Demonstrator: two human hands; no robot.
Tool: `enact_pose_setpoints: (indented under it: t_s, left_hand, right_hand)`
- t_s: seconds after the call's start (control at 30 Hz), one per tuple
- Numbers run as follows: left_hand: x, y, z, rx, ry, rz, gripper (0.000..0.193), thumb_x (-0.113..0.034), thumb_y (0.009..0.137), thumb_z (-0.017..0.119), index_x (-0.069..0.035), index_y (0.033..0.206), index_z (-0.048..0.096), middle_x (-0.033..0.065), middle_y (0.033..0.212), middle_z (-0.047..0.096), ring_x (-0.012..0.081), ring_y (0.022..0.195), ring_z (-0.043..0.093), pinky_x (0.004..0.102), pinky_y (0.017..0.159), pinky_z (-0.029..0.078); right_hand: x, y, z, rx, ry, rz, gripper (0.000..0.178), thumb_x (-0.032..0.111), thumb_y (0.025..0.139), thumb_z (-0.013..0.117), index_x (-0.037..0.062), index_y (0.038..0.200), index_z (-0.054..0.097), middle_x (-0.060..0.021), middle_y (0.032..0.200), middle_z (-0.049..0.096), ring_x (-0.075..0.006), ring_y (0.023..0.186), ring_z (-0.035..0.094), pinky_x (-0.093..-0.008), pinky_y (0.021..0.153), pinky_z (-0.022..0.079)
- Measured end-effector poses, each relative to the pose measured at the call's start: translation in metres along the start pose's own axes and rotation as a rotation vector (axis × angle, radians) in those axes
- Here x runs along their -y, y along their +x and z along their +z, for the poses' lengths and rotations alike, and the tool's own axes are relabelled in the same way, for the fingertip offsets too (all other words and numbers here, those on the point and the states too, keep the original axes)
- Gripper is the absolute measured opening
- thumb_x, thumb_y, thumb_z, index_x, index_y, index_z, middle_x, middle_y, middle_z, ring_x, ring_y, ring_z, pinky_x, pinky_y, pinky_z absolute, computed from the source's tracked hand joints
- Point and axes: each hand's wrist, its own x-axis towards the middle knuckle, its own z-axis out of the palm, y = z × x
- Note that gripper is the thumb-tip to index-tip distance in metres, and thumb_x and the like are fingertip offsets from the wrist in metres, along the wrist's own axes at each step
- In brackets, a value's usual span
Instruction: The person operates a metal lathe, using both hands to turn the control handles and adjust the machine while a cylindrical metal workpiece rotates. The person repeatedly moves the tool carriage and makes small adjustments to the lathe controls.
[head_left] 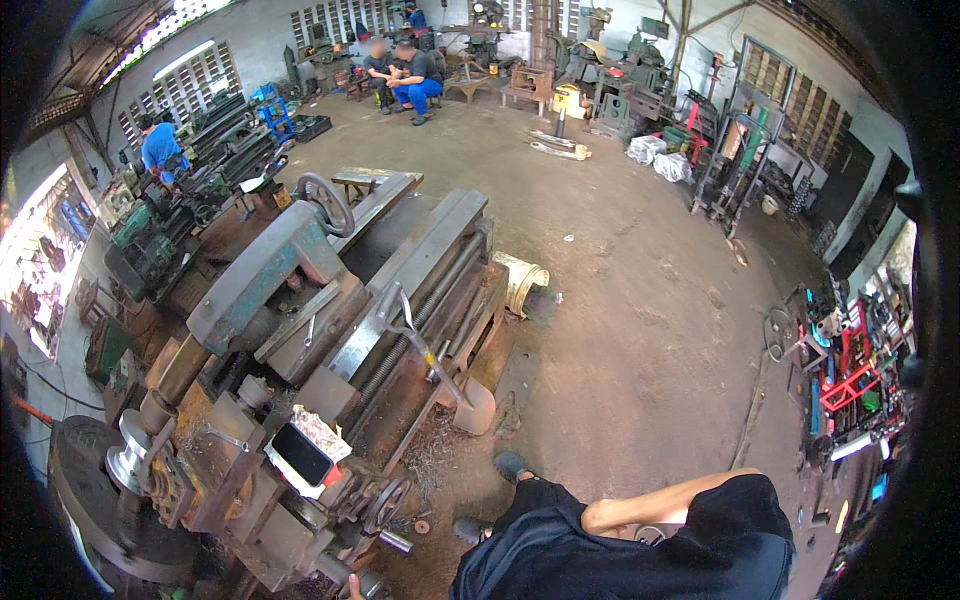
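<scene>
At the bottom edge, a finger of my left hand shows beside a dark round metal part of a large worn lathe. The rest of that hand is cut off, so its grip is unclear. My right arm is bent close to my dark clothing, and its hand is hidden. A phone with a dark screen lies on a crumpled white cloth on the machine. Near it are a spanner and a small handwheel. A second spanner rests further up. The round chuck is at lower left.
A shovel leans against the lathe, with metal shavings below. A bucket stands beside the bed. Two people sit at the back; another person in blue is at far left. A cluttered rack lines the right.
</scene>
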Motion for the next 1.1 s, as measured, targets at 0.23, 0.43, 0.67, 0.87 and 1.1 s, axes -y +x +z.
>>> enact_pose_setpoints:
  t_s: [0.23, 0.43, 0.67, 0.87, 1.1]
  left_hand:
    - [0.017, 0.021, 0.008, -0.079, -0.041, 0.039, 0.050, -0.044, 0.093, 0.074, 0.006, 0.086, 0.072, 0.0091, 0.067, 0.066, 0.0155, 0.047, 0.052, 0.0305, 0.043, 0.042]
    - [0.010, 0.007, 0.015, -0.149, -0.009, 0.019, 0.047, -0.043, 0.092, 0.075, 0.004, 0.090, 0.072, 0.0092, 0.070, 0.067, 0.0152, 0.048, 0.051, 0.0307, 0.044, 0.042]
    - [0.013, 0.015, 0.018, -0.231, 0.010, 0.080, 0.045, -0.041, 0.091, 0.075, 0.003, 0.093, 0.072, 0.0099, 0.073, 0.068, 0.0153, 0.049, 0.052, 0.0309, 0.045, 0.041]
    - [0.047, 0.057, -0.004, -0.237, 0.197, 0.285, 0.036, -0.031, 0.084, 0.078, 0.005, 0.087, 0.074, 0.0031, 0.079, 0.072, 0.0152, 0.072, 0.063, 0.0347, 0.070, 0.052]
    - [0.057, 0.055, -0.009, -0.437, 0.271, 0.001, 0.077, -0.062, 0.064, 0.085, 0.006, 0.098, 0.073, 0.0182, 0.092, 0.075, 0.0270, 0.086, 0.073, 0.0408, 0.079, 0.056]
  right_hand:
    - [-0.040, -0.108, -0.018, 0.283, -0.160, -0.149, 0.059, 0.037, 0.091, 0.066, 0.0197, 0.146, 0.053, -0.0116, 0.152, 0.051, -0.0298, 0.138, 0.050, -0.0512, 0.109, 0.044]
    - [-0.080, -0.142, -0.018, 0.268, -0.254, -0.109, 0.062, 0.040, 0.095, 0.059, 0.0180, 0.152, 0.046, -0.0109, 0.162, 0.036, -0.0288, 0.148, 0.038, -0.0473, 0.117, 0.035]
    - [-0.122, -0.139, -0.023, 0.340, -0.361, -0.040, 0.071, 0.055, 0.094, 0.051, 0.0173, 0.154, 0.044, -0.0088, 0.164, 0.033, -0.0282, 0.151, 0.032, -0.0467, 0.121, 0.029]
    - [-0.226, -0.010, 0.013, -0.124, -0.420, -0.355, 0.034, 0.030, 0.074, 0.076, 0.0085, 0.100, 0.077, -0.0108, 0.102, 0.074, -0.0271, 0.090, 0.070, -0.0452, 0.070, 0.057]
    - [-0.365, 0.092, 0.052, -0.756, -0.228, -0.033, 0.034, 0.030, 0.090, 0.051, 0.0087, 0.097, 0.076, -0.0204, 0.110, 0.072, -0.0363, 0.103, 0.070, -0.0479, 0.085, 0.056]
